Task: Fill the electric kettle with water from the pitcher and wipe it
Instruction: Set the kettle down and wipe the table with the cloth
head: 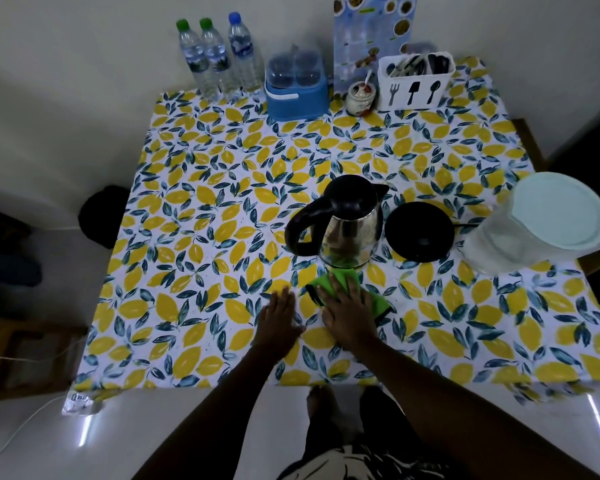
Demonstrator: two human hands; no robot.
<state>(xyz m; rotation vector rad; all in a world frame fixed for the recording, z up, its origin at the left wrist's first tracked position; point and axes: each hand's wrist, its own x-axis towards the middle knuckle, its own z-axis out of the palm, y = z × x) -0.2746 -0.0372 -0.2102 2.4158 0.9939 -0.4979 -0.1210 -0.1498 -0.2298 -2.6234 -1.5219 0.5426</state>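
The two hands lie nearest, both flat and open, palms down at the near middle of the surface. The left hand presses bare tablecloth and holds nothing; the right hand is spread over a green cloth, resting on it rather than gripping it. The kettle stands upright at twelve o'clock from the right hand, just past the cloth's far edge, lid shut, its handle out toward nine o'clock and its spout toward one o'clock. Its black base sits just beside it at three o'clock, and the pitcher, lid on, stands further along that line. The right hand is the nearer to kettle and pitcher alike; I judge filling not yet begun.
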